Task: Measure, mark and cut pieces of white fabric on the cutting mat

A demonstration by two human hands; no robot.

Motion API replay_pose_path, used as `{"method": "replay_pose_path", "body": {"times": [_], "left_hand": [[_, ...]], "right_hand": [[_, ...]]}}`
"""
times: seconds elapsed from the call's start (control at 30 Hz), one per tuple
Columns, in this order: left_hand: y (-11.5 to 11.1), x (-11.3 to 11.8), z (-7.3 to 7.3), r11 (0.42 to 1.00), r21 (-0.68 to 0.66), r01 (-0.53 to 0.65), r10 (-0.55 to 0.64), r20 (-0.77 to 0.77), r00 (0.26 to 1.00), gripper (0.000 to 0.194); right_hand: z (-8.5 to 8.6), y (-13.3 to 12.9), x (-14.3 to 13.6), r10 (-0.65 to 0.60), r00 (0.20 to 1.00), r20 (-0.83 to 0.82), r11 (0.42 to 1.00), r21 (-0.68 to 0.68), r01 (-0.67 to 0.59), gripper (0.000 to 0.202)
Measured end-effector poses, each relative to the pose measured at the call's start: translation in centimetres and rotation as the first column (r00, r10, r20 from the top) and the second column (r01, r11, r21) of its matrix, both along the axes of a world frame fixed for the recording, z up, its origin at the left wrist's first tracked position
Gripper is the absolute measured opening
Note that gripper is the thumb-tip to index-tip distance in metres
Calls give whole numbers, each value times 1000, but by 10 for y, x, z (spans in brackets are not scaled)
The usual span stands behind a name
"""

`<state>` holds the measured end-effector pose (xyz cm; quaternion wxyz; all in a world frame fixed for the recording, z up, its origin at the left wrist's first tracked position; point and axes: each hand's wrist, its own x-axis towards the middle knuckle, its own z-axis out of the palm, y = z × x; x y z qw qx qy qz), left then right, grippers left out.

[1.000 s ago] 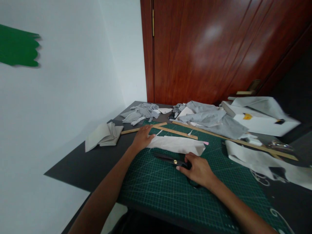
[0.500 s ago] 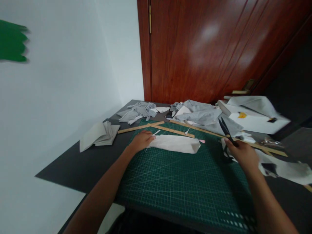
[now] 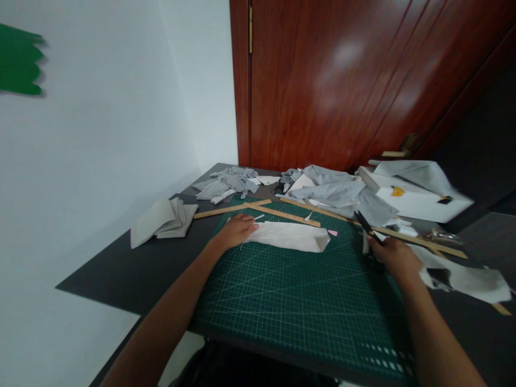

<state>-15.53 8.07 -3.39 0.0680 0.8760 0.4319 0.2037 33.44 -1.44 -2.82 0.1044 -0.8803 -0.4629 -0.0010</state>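
A long white fabric piece (image 3: pixel 292 236) lies across the green cutting mat (image 3: pixel 290 301), its right end slightly raised. My left hand (image 3: pixel 237 231) is closed on the left end of this piece, with a thin loose thread below the fingers. In my right hand (image 3: pixel 397 259) is a pair of black scissors (image 3: pixel 366 223), gripped with the blades pointing up and to the left. The scissors are over the right side of the mat, apart from the fabric piece; their handles are partly hidden by the fingers. A small pink scrap (image 3: pixel 332 233) sits by the fabric's right end.
Wooden rulers (image 3: pixel 282 214) lie behind the fabric, and a longer one (image 3: pixel 419 242) runs to the right. Grey scraps (image 3: pixel 231 184), a grey cloth heap (image 3: pixel 332 188) and a white box (image 3: pixel 423 201) line the back. Folded pale fabric (image 3: pixel 163 223) rests at left; white strips (image 3: pixel 475 279) at right.
My right hand has lowered the scissors slightly and moved them a little left; their blades look closer together. My left hand stays on the fabric's left end.
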Motion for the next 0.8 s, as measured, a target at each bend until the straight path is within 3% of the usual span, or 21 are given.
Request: {"method": "replay_pose_path", "body": {"times": [0.07,0.13,0.17,0.2,0.27,0.3,0.37,0.43,0.53,0.57,0.63,0.7,0.8], "left_hand": [[0,0,2,1000,6,-9,10,-19,1000,37],[0,-1,4,999,14,-33,34,-43,998,39],[1,-2,5,998,19,-53,54,-56,997,40],[1,-3,5,997,27,-79,81,-68,994,41],[1,-7,7,988,46,-150,154,-94,984,41],[1,-9,7,979,58,-197,202,-104,974,42],[0,-14,8,950,86,-301,310,-116,944,46],[-1,-19,8,907,123,-403,416,-111,903,48],[-3,-19,10,843,201,-500,516,-38,856,47],[-3,-17,11,842,219,-492,504,2,863,47],[-5,-9,12,896,233,-378,372,74,925,45],[-10,4,14,969,203,-144,124,106,987,41],[-24,28,14,979,69,190,-196,108,975,31]], "right_hand": [[-1,-1,-11,26,988,154,990,134,-47,56],[-2,1,-31,144,961,236,925,313,-215,45],[-3,2,-45,274,935,227,855,388,-345,39],[-4,3,-60,453,870,197,749,445,-491,36],[-9,1,-95,731,669,133,530,506,-680,39],[-12,-2,-114,818,565,108,457,474,-753,42],[-17,-12,-146,915,401,48,363,334,-870,52],[-19,-24,-170,948,317,6,305,251,-919,59],[-13,-38,-183,964,266,-29,266,222,-938,58],[-9,-40,-183,969,241,-57,248,238,-939,51],[-1,-40,-177,976,170,-133,201,279,-939,31],[4,-36,-169,975,108,-196,166,308,-937,21],[3,-26,-159,968,115,-224,185,322,-928,25]]}}
